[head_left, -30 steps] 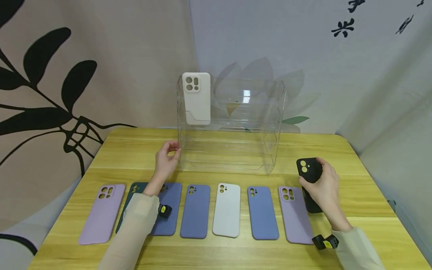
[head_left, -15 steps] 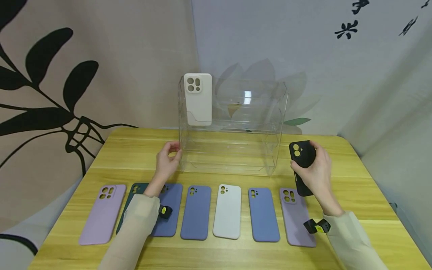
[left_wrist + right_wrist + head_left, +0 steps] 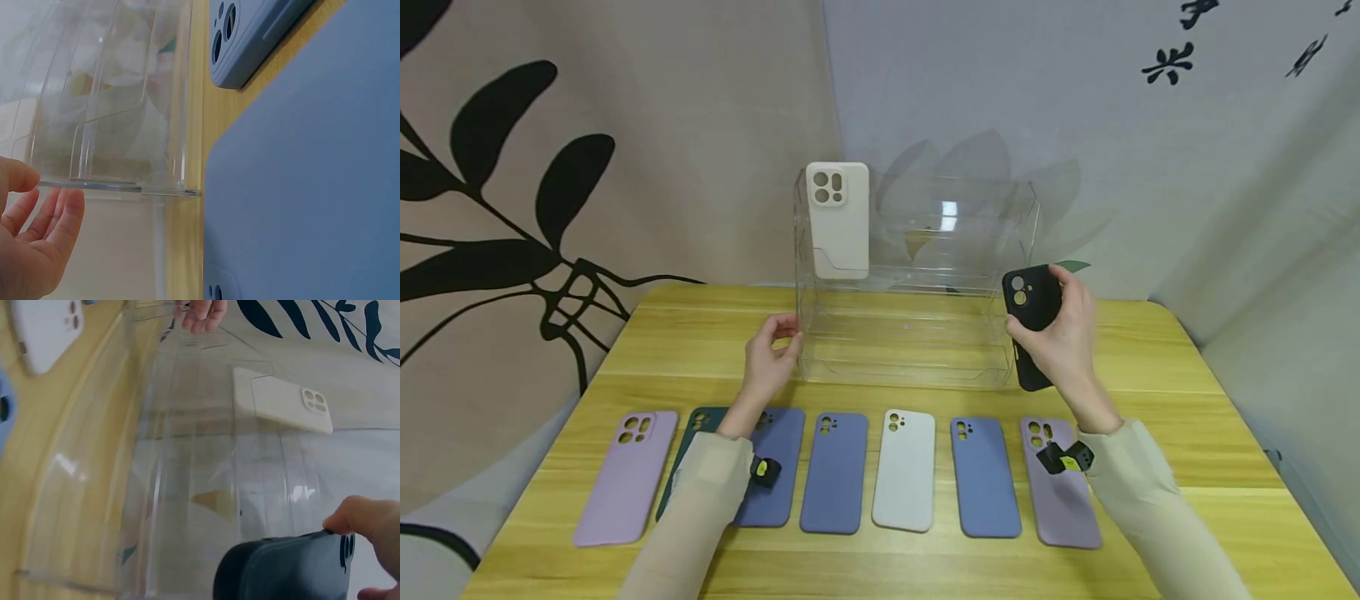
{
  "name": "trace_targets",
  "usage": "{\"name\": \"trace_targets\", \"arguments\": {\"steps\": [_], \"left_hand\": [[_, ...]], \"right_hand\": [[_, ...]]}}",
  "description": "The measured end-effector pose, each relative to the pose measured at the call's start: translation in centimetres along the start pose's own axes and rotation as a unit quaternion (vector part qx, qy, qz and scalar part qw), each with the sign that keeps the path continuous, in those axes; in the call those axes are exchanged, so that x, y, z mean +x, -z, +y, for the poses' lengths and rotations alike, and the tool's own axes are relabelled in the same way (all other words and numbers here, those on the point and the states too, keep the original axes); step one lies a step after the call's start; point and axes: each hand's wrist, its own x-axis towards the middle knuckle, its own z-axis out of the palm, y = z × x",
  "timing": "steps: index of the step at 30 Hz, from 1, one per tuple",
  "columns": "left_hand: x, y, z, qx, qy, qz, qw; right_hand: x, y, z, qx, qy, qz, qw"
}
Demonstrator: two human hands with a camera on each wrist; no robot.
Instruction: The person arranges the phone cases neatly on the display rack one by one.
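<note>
A black phone case (image 3: 1032, 308) is held upright, thumb on one long edge and fingers on the other, by my right hand (image 3: 1063, 329) at the right end of a clear plastic tiered display rack (image 3: 910, 367). In the right wrist view the black phone case (image 3: 287, 569) overlaps the rack's lower right. My left hand (image 3: 771, 350) pinches the rack's left side panel near its front; the left wrist view has the thumb and fingers (image 3: 65, 219) on either side of that panel's edge. A white phone case (image 3: 838, 221) leans on the rack's upper tier at the left.
Along the table's front lies a row of phone cases: purple (image 3: 625, 483), dark green (image 3: 703, 417), several blue ones such as this blue case (image 3: 835, 475), a pale white one (image 3: 904, 471) and another purple case (image 3: 1060, 508). Patterned curtains (image 3: 700, 125) hang behind the wooden table (image 3: 1187, 400).
My right hand has lifted the black phone case from beside the right purple case and carried it up and left to the rack's right side. The left hand has stayed at the rack.
</note>
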Motion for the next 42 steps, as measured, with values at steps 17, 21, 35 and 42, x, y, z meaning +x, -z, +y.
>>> {"name": "trace_targets", "arguments": {"steps": [17,21,35,42], "left_hand": [[-0.1,0.0,0.0,0.002,0.001,-0.002,1.0000],[0.2,-0.1,-1.6,-0.008,0.006,-0.001,0.9999],[0.8,-0.3,-4.1,-0.013,-0.005,0.009,0.9999],[0.7,-0.3,-3.3,-0.007,-0.003,0.007,0.9999]], "right_hand": [[4.0,-5.3,-5.3,0.063,0.006,0.001,0.998],[5.0,-6.3,-6.3,0.070,0.020,0.004,0.997],[8.5,-9.0,-8.7,0.078,0.050,0.045,0.995],[9.8,-10.5,-9.2,0.089,0.048,0.074,0.992]]}}
